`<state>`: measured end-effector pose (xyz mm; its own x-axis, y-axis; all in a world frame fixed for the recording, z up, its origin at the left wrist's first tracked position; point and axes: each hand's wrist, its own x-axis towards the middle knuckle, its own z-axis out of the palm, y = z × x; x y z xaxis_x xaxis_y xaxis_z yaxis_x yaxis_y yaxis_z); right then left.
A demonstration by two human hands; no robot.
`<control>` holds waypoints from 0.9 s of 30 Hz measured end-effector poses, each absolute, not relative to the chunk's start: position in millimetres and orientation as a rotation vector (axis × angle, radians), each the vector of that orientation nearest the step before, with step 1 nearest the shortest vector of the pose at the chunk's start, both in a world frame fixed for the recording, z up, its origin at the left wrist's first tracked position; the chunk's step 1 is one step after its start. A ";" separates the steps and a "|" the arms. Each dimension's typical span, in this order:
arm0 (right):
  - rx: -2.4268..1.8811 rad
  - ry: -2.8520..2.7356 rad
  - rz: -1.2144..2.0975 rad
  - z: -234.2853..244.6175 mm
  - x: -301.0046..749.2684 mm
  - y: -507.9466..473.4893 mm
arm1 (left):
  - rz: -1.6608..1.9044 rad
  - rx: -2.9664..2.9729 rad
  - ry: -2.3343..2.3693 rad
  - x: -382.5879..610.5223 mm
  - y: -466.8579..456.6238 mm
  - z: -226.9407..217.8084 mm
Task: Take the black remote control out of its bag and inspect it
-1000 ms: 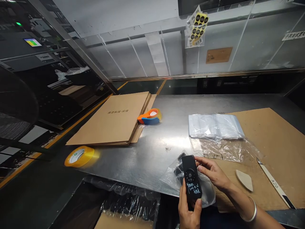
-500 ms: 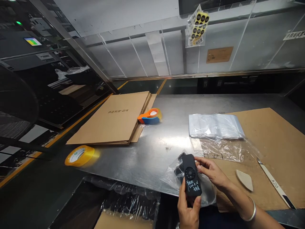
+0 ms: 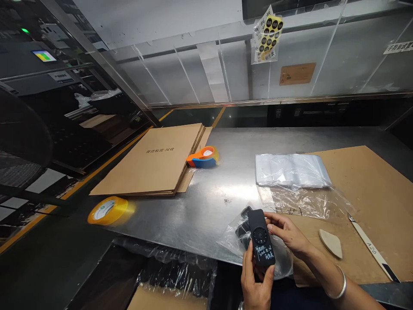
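At lower centre of the frame a black remote control [image 3: 261, 244] is clasped at its bottom end by the left hand [image 3: 256, 286]; its long axis runs nearly up-frame, top tilted slightly left. Its upper edge is pinched by the right hand [image 3: 287, 234]; the white handwriting on it is illegible, and the clear plastic bag [image 3: 234, 234] beneath is partly hidden.

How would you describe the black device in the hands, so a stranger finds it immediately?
Start at the steel table and go to its near edge, right of centre. The left hand grips a slim black remote from below; the right hand touches its top. Only it bears white handwriting and a round dial.
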<state>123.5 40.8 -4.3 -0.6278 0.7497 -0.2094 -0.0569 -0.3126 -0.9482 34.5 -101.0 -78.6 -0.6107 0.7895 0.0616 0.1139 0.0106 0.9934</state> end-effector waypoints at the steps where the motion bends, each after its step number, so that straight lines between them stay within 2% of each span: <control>1: -0.892 -1.401 1.985 -3.5 123.6 40.8 | 1.651 0.931 1.773 34.9 -101.3 -79.2; 27: -0.875 -1.436 1.950 0.6 125.7 38.5 | 1.627 0.997 1.858 39.0 -105.0 -83.5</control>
